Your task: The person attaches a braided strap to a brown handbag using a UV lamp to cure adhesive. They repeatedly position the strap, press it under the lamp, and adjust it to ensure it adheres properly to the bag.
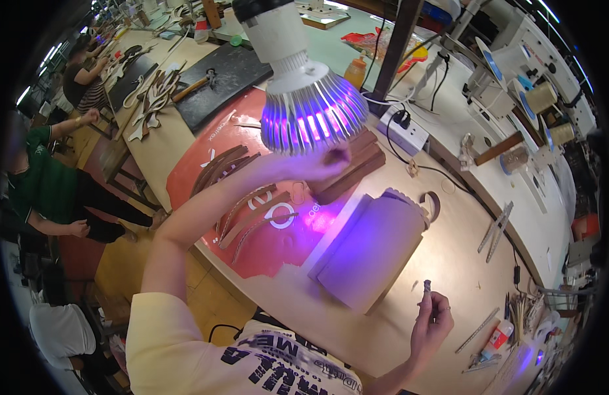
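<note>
Head view:
1. Reaching with left hand (pixel 331 163), partly hidden behind the lamp (pixel 314 112), near brown strips (pixel 351 176); cannot tell this grip's state.
2. Pinching a small gray piece (pixel 427 286) above the desk (pixel 459 263), near the brown panel (pixel 373 253), with right hand (pixel 433 321) grip clamped on it.

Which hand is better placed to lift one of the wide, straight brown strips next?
Probably the left hand: it is at the brown strips, contact unclear. The right hand is farther off and already holds a small dark object.
</note>
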`<state>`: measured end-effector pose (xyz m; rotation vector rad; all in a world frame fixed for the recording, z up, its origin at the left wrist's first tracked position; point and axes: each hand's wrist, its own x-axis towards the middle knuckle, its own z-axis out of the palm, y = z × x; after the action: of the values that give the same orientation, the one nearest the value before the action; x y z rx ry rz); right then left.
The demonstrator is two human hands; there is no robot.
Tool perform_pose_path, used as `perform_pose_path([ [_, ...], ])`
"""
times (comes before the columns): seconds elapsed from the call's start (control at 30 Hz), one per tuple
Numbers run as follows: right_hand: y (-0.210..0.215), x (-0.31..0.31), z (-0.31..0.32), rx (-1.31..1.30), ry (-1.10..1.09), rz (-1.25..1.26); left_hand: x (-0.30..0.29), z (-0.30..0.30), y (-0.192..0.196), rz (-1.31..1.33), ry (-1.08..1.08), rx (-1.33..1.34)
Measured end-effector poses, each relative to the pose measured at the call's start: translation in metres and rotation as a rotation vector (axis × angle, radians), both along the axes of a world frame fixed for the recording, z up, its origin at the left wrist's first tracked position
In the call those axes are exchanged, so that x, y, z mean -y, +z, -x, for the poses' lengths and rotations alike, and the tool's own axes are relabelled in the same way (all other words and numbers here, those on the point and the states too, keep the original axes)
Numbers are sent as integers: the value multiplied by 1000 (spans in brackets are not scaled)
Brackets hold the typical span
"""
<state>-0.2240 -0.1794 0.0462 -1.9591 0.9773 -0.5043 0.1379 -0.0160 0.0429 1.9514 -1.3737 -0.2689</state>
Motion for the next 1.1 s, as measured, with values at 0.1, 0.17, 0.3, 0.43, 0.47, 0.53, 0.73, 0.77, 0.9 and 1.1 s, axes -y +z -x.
perform_pose_path([
  [0.1,9,-4,13,156,92,-157,-32,71,52,-83,-38,-81],
  [0.17,17,-7,21,361,258,-277,-35,113,79,5,-84,-157],
  [0.3,26,-12,34,571,523,-377,0,181,98,263,-203,-382],
  [0.43,32,-3,49,486,460,-310,37,219,91,274,-263,-682],
  [0.47,35,2,53,421,428,-322,41,227,89,248,-252,-802],
  [0.53,43,10,62,301,396,-315,43,237,82,232,-215,-977],
  [0.73,51,30,45,220,334,-252,33,220,37,311,128,-451],
  [0.77,49,33,34,152,294,-158,30,210,26,252,212,-587],
  [0.9,37,19,-17,112,338,-102,13,180,-16,261,395,-1008],
  [1.1,28,-13,-82,67,491,-237,-3,165,-41,348,302,-1398],
])
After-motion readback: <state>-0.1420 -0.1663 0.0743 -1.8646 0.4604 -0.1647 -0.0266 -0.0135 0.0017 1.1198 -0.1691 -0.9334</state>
